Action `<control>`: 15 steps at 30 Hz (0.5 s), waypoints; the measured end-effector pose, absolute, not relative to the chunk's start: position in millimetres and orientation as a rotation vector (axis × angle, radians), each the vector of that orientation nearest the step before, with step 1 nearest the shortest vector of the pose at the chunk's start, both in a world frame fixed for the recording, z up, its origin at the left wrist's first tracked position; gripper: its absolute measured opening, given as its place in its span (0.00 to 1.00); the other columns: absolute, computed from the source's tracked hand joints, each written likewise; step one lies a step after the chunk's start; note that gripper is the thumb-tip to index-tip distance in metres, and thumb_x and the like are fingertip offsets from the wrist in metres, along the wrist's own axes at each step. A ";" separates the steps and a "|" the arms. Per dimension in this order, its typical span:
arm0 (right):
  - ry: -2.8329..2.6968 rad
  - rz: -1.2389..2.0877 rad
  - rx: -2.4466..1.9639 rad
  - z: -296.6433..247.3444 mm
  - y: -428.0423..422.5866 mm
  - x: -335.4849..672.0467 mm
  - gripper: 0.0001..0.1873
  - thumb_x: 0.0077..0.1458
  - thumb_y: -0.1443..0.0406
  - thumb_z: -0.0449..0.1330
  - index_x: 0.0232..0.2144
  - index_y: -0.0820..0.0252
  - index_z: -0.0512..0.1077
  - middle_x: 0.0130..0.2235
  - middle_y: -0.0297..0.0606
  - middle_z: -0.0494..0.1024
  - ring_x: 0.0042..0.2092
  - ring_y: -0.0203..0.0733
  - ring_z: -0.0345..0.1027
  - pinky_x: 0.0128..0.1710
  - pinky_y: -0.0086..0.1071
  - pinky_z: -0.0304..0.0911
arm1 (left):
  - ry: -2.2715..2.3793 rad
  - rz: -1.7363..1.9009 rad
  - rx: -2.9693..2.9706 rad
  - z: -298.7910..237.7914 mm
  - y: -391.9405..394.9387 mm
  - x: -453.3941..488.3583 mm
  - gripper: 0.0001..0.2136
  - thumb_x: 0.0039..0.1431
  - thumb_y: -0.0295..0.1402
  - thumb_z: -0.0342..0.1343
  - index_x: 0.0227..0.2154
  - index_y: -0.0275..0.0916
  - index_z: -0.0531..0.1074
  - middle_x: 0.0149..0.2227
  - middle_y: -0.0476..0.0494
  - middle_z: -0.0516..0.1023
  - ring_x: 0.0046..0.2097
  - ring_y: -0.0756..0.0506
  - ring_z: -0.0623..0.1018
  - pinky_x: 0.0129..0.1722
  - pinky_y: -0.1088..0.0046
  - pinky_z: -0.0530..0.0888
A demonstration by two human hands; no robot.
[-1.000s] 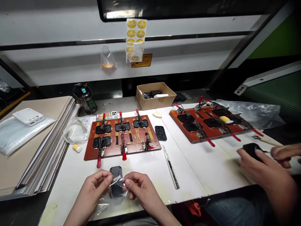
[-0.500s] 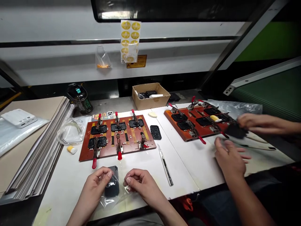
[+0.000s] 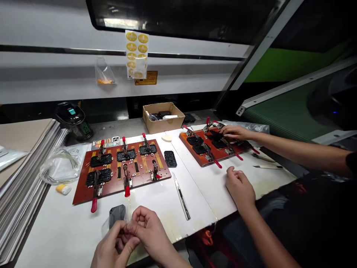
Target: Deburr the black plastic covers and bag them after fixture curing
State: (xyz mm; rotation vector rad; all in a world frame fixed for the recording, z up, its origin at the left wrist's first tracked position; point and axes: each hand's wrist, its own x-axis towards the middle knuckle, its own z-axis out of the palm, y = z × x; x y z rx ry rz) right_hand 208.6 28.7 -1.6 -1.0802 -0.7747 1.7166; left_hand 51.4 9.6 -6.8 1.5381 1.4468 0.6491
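Observation:
My left hand (image 3: 115, 243) and my right hand (image 3: 146, 230) are close together at the near table edge, both pinching a clear plastic bag (image 3: 107, 225). A small dark grey part (image 3: 116, 214) sits in or under that bag, just beyond my fingers. In front of me lies a red-brown fixture board (image 3: 122, 169) with red-handled toggle clamps and black parts held in it. A loose black part (image 3: 170, 158) lies at the board's right side, and a metal knife-like tool (image 3: 181, 195) lies on the white table (image 3: 67, 223).
To my right a co-worker's hand (image 3: 239, 186) rests on the table and the other hand (image 3: 234, 131) reaches onto a second fixture board (image 3: 212, 145). A cardboard box (image 3: 163, 117) stands behind. Stacked card sheets (image 3: 25, 175) lie at left, beside a bag of tubing (image 3: 60, 165).
My hands have drawn together and gripped the bag's edge, with the dark part now beyond them. The co-worker's far hand moved onto the second board. The view has swung right.

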 end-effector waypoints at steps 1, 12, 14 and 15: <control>-0.768 1.733 -1.065 -0.1 28.8 207.0 0.23 0.46 0.54 0.75 0.30 0.62 0.67 0.25 0.26 0.68 0.27 0.29 0.59 0.28 0.23 0.55 | 1.377 0.600 1.484 -8.9 12.3 47.0 0.15 0.59 0.51 0.59 0.36 0.44 0.74 0.30 0.49 0.77 0.31 0.46 0.76 0.32 0.75 0.74; -1.552 1.576 -1.402 19.9 19.2 216.8 0.23 0.51 0.70 0.66 0.49 0.53 0.68 0.36 0.27 0.74 0.34 0.34 0.68 0.33 0.26 0.61 | 1.532 0.800 1.186 10.9 7.5 2.9 0.17 0.53 0.51 0.64 0.30 0.42 0.75 0.30 0.49 0.77 0.33 0.46 0.76 0.33 0.79 0.74; -1.657 1.649 -1.281 24.9 27.2 218.4 0.27 0.53 0.65 0.69 0.54 0.49 0.68 0.43 0.29 0.76 0.38 0.35 0.71 0.36 0.26 0.64 | 1.637 0.803 1.208 7.0 4.4 -10.8 0.17 0.53 0.52 0.62 0.28 0.43 0.73 0.28 0.51 0.75 0.30 0.47 0.74 0.31 0.79 0.72; -1.700 1.607 -1.268 25.5 33.0 217.9 0.26 0.55 0.62 0.69 0.56 0.47 0.68 0.47 0.30 0.76 0.39 0.35 0.72 0.39 0.27 0.66 | 1.742 0.793 1.223 4.9 3.2 -19.7 0.17 0.53 0.52 0.61 0.27 0.43 0.72 0.27 0.51 0.74 0.30 0.47 0.74 0.31 0.78 0.71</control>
